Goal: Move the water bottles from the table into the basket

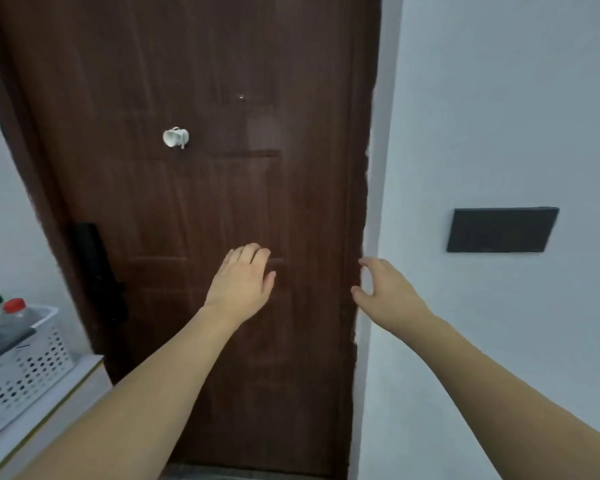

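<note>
The view faces a dark brown wooden door [222,168] set between pale walls, with both bare forearms extended forward at mid-height. The left hand [241,282] is held in front of the door's lower panel, palm toward the door, fingers loosely curved and slightly spread; it grasps nothing, and contact with the door surface cannot be determined. The right hand [383,289] is positioned at the door's right edge, where the door frame meets the wall [499,116]; its thumb and fingers are curved into a loose C-shape with a visible gap between them, and it grasps nothing. The two hands are near each other but apart. The water bottles [13,308], with red and green caps, are at the far left edge of the view, standing upright inside a white perforated basket [25,368]; their clear bodies are partly blurred, and an exact count cannot be determined. The basket rests on a light-coloured table [59,407] with a pale edge trim, well apart from both hands. A black lock handle [97,268] is mounted on the door's left side, above and just beside the basket. A small white hook [175,137] is fixed to the door's upper area. A black rectangular panel [501,230] is mounted on the right wall, above the right forearm
</note>
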### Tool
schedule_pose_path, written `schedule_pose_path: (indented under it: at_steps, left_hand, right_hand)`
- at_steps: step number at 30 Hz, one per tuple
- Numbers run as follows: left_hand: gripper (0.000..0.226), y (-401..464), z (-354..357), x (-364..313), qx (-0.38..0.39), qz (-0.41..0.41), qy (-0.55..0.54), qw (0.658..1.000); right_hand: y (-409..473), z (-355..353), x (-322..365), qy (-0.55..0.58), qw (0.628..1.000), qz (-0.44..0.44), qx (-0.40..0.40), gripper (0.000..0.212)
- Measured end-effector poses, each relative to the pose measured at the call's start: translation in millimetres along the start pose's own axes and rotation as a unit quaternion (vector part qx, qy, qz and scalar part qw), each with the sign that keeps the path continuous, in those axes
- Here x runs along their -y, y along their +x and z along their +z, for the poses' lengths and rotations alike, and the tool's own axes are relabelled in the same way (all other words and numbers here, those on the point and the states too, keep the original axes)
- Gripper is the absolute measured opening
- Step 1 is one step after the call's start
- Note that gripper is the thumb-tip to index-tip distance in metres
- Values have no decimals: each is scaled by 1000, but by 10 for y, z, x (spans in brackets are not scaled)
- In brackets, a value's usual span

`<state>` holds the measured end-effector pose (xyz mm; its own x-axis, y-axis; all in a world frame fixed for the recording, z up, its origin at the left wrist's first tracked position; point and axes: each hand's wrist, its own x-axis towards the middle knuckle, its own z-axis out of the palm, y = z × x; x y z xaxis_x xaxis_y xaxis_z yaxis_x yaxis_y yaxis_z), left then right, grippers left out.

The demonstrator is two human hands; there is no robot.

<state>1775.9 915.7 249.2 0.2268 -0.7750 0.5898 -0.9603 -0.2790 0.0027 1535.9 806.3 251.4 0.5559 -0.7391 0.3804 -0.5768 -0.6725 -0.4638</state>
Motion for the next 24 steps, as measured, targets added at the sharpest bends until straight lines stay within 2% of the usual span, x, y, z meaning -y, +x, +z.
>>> schedule_pose_path:
  at_steps: [6, 15, 24]
  left_hand:
    - [44, -36, -31, -1159, -4, 38, -22, 999]
    - [43, 127, 335, -2153, 11, 53, -80, 995]
    - [45, 202, 477, -3652, 33, 71, -52, 996]
  right_hand:
    - [-427, -554, -888, 1, 999, 42, 16, 56]
    - [-694, -1098, -1679, -29, 997, 67, 19, 57]
    - [-1176, -1979, -2876, -16, 998, 61, -3, 57]
